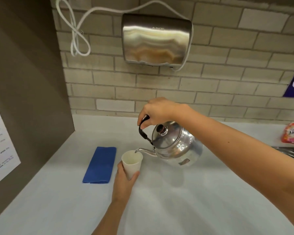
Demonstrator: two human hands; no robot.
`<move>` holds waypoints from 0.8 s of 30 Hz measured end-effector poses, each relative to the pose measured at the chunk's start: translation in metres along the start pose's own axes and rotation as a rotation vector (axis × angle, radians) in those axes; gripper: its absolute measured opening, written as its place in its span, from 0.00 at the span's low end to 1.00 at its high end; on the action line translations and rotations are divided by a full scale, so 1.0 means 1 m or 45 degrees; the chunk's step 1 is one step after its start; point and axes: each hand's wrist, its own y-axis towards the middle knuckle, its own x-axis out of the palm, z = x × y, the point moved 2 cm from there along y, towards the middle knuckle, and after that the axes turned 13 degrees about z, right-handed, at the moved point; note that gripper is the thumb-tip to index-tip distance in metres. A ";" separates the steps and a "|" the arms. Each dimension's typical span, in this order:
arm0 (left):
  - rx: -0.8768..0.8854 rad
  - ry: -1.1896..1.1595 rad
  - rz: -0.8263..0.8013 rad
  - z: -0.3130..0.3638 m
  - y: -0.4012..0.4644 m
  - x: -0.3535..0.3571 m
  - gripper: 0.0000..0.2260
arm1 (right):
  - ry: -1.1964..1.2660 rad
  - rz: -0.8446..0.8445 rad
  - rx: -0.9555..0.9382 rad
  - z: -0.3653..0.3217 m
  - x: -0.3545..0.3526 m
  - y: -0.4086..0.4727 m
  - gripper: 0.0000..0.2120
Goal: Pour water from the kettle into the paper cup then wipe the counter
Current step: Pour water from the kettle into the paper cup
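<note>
So mid-frame, the shiny round steel kettle (175, 146) is tipped by its black handle, gripped tight in the right hand (157, 111), spout tip over the rim of the white paper cup (131, 163). That cup is wrapped low by the left hand (124, 177) and is probably flimsy and easily crushed, so it's best held gently. The folded blue cloth (100, 165) is laid left of the cup on the pale counter (176, 200), nothing blocking it. An orange packet (293, 134) is parked far right.

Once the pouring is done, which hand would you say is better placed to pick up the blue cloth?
Probably the left hand: it holds the paper cup right beside the blue cloth, while the right hand grips the kettle farther away.
</note>
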 end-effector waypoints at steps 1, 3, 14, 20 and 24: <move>0.002 -0.002 -0.001 0.000 0.000 0.000 0.31 | -0.020 -0.014 -0.016 -0.003 0.000 0.001 0.11; -0.002 -0.007 -0.003 -0.001 0.001 0.000 0.32 | -0.063 -0.042 -0.052 -0.008 0.000 0.003 0.11; -0.010 0.035 0.000 -0.004 0.002 0.002 0.32 | -0.143 -0.094 -0.100 -0.021 -0.001 0.004 0.11; 0.001 0.050 0.002 -0.005 0.002 0.002 0.33 | -0.152 -0.104 -0.102 -0.022 -0.002 0.004 0.11; 0.003 0.056 -0.002 -0.004 0.002 0.002 0.34 | -0.165 -0.109 -0.098 -0.022 -0.002 0.003 0.11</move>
